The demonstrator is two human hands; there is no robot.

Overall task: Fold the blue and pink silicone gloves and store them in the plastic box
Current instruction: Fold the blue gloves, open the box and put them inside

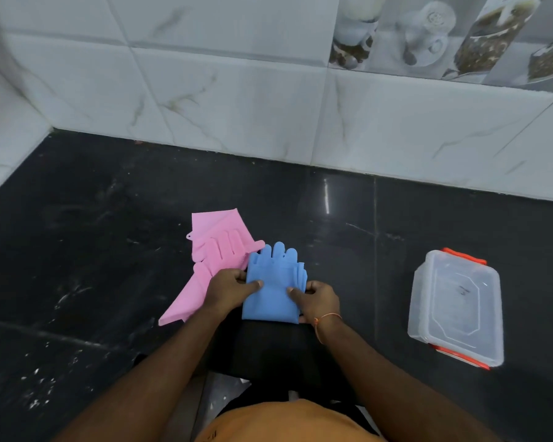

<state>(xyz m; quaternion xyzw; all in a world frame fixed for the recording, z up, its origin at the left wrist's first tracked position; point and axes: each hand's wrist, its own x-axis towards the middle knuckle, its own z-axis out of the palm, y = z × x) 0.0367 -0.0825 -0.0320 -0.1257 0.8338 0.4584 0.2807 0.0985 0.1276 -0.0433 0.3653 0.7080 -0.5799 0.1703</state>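
The blue silicone gloves [273, 279] lie stacked flat on the dark floor in front of me, fingers pointing away. My left hand [229, 287] grips their left edge and my right hand [318, 298] grips their right edge, thumbs pressed on top. The pink silicone gloves [211, 250] lie spread to the left, partly under the blue ones and under my left hand. The clear plastic box [457, 306] with orange clips stands to the right with its lid on, well apart from both hands.
The black polished floor [93, 250] meets a white marble-tiled wall [237, 106] at the back and left. My knees, in dark fabric, sit just below the blue gloves.
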